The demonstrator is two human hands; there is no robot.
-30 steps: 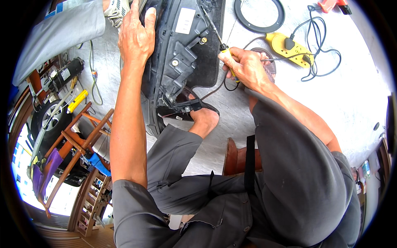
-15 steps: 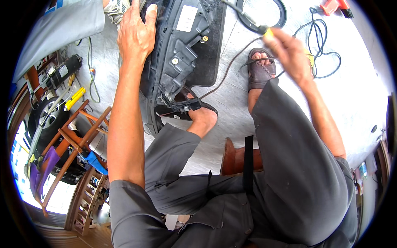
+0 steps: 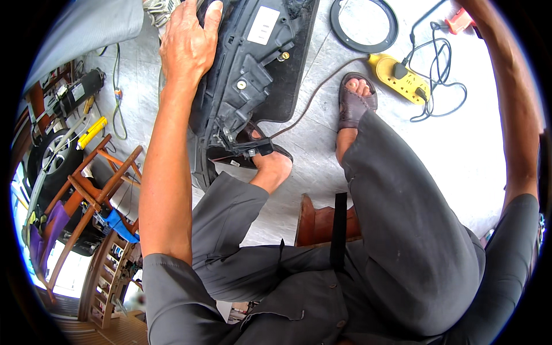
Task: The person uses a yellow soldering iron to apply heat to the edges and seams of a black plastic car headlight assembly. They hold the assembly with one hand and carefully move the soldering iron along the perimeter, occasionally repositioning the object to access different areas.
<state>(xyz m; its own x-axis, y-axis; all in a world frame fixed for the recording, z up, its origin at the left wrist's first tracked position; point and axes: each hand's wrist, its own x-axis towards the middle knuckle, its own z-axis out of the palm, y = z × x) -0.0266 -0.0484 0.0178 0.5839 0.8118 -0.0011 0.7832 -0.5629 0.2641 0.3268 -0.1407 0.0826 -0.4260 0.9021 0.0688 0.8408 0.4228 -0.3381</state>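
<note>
My left hand lies on the upper left edge of a black plastic car headlight housing, fingers stretched out and thumb apart. The housing bears a white label, a brass-coloured fitting and a pale round screw. It rests partly on a black mat beside my left foot. My right forearm reaches up along the right side, and its hand is beyond the top edge, so what it holds is hidden. Nearest to that arm lies a red tool, partly cut off.
A yellow power strip with black plugs and looped cords lies beyond my right foot. Near it is a black ring. A wooden frame, a wheel and a black cylinder stand left. Another person's grey trouser leg enters upper left.
My right hand, blurred near a thin grey rod-shaped tool, has swung up and right out of view, uncovering the power strip. The rod is gone from view. My left hand stays on the housing.
</note>
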